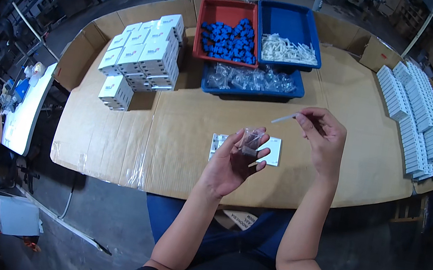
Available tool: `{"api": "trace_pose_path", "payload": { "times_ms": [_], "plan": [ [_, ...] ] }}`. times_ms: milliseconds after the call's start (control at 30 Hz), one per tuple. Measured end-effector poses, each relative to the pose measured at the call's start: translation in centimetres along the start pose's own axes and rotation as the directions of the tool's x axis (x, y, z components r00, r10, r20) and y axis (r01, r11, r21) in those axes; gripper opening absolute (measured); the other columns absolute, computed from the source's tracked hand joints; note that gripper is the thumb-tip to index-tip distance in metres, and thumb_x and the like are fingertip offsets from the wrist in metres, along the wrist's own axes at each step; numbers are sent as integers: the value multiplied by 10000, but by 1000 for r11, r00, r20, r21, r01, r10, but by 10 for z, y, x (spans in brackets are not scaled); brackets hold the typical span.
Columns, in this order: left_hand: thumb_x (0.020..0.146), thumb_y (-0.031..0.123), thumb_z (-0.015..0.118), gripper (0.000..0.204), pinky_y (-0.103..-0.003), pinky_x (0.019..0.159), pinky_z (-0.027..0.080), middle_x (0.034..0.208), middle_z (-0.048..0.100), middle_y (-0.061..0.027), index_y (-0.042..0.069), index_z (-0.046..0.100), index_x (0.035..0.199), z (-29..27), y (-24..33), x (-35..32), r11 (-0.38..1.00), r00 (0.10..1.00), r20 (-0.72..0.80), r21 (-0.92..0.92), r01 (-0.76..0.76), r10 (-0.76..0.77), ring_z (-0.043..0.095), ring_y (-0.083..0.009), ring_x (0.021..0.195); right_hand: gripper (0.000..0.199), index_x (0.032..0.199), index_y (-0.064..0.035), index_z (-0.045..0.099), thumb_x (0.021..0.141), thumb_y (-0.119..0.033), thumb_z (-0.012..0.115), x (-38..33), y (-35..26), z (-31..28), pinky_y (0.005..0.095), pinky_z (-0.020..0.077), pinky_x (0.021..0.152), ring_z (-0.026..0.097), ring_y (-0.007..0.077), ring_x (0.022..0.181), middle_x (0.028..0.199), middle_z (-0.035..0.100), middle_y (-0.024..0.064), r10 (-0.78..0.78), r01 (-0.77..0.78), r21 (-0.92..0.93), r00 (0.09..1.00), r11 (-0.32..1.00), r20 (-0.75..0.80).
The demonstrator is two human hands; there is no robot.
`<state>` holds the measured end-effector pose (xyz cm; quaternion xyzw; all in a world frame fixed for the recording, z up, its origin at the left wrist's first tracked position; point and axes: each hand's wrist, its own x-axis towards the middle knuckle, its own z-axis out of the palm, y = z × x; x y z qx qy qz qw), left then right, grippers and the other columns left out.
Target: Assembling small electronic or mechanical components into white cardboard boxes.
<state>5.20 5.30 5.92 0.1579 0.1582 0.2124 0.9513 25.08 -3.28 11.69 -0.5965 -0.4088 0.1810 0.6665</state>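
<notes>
My left hand (pixel 226 170), palm up above the table, has its fingers curled round a small clear plastic piece (pixel 251 142), perhaps a little bag. To its right, my right hand (pixel 325 142) is raised higher, with thumb and fingertips pinching one end of a thin whitish strip (pixel 283 119). The strip points left toward the plastic piece, with a gap between the two. Behind my left fingers, a flat white item (pixel 274 155) lies on the cardboard-covered table (pixel 179 151), partly hidden by that hand.
At the back stand a red tray (pixel 199 28) of blue parts, a blue tray (pixel 284 20) of white slender parts, and a lower blue tray (pixel 292 94) of clear plastic pieces. White boxes (pixel 141 54) are stacked at left, rows of white pieces (pixel 413 122) at right. Cardboard walls (pixel 83 58) edge the table.
</notes>
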Motion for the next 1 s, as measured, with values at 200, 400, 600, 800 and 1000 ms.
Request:
{"api": "trace_pose_path", "payload": {
  "times_ms": [200, 400, 600, 800, 1000],
  "plan": [
    [1049, 440, 570, 481, -441, 989, 514, 1295, 700, -80, 99, 592, 1387, 6, -1, -8, 989, 1000, 23, 147, -16, 13, 670, -253, 1163, 85, 988, -21, 761, 912, -54, 781, -8, -3, 5, 196, 406, 600, 553, 21, 685, 823, 696, -24, 2, 13, -88, 986, 996, 166],
    [1040, 420, 600, 463, -482, 1036, 496, 1331, 677, -93, 96, 600, 1372, -4, -6, -13, 972, 1000, -9, 235, -4, 7, 632, -297, 1257, 99, 965, -52, 792, 867, -42, 797, -6, 13, 13, 221, 396, 624, 542, 42, 710, 985, 738, -4, 6, 14, -39, 879, 999, 476],
    [1020, 400, 661, 398, -463, 1021, 495, 1272, 702, -81, 90, 676, 1268, -11, -8, -10, 959, 999, -32, 283, -17, 28, 645, -277, 1244, 95, 960, -35, 801, 866, -36, 788, -6, 21, 18, 268, 514, 775, 645, 112, 900, 1098, 727, 62, -16, 1, 28, 835, 1000, 551],
    [1037, 394, 622, 457, -479, 1026, 503, 1296, 681, -102, 82, 587, 1369, -11, -9, -6, 952, 996, -94, 307, 21, 8, 668, -297, 1187, 107, 963, -4, 788, 898, -89, 782, -6, 13, 15, 289, 552, 814, 679, 154, 929, 1118, 718, 83, 152, -140, -65, 809, 988, 568],
    [1015, 453, 640, 538, -501, 1052, 494, 1329, 674, -91, 94, 558, 1407, -21, -15, 1, 919, 997, -77, 394, 13, 19, 671, -301, 1193, 252, 935, 5, 766, 941, -246, 775, -6, 15, 11, 289, 588, 738, 702, 156, 866, 1176, 712, 122, 162, -66, -161, 691, 985, 705]
  ]
}}
